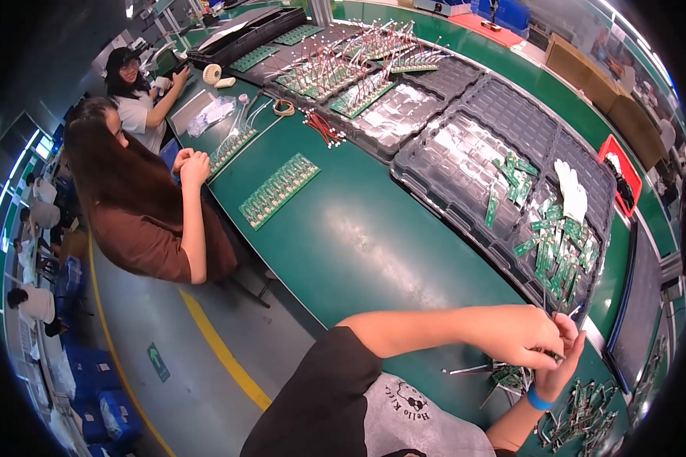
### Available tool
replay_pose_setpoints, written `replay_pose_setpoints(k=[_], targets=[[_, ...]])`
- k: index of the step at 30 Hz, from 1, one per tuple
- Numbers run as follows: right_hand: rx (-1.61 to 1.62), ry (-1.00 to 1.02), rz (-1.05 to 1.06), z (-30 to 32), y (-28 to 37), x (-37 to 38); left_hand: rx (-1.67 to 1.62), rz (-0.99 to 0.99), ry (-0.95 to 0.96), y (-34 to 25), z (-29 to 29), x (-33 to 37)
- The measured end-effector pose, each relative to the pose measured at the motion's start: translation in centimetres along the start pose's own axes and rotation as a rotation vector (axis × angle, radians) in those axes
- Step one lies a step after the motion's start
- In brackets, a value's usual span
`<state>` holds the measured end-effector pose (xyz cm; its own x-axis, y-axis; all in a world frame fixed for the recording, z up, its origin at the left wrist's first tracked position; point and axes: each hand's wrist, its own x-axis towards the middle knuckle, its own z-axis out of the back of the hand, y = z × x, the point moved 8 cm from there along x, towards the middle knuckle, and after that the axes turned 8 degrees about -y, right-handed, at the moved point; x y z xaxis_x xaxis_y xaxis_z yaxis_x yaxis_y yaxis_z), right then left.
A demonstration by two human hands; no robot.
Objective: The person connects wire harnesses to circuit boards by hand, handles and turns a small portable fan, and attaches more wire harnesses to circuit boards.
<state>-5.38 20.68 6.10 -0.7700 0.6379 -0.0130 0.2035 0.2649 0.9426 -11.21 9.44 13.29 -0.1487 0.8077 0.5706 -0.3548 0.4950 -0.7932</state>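
My left hand reaches across from the left with its fingers closed. Beneath and beside it is my right hand, with a blue band on its wrist and its fingers partly hidden. The two hands meet around a small green circuit board, of which only an edge shows between the fingers. Below my hands lies a bunch of small boards with wires on the green table. More wired boards are heaped to the right of my right wrist.
Black trays run along the far side. Loose small boards and a white glove lie in the nearest one. A board panel lies on the table. Two people sit at the left. A red bin stands beyond the trays.
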Motion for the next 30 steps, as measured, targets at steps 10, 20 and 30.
replay_pose_setpoints(k=[10,20,30], targets=[[0.140,0.003,0.010,-0.9,0.4,0.7,0.014,0.083,0.274,2.2,-2.7,-1.2],[0.405,0.034,0.095,0.6,3.2,0.2,-0.073,0.041,0.277,1.9,-1.7,-1.2],[-0.123,-0.003,0.176,0.6,1.6,0.5,-0.136,0.541,-0.026,9.8,4.2,0.2]])
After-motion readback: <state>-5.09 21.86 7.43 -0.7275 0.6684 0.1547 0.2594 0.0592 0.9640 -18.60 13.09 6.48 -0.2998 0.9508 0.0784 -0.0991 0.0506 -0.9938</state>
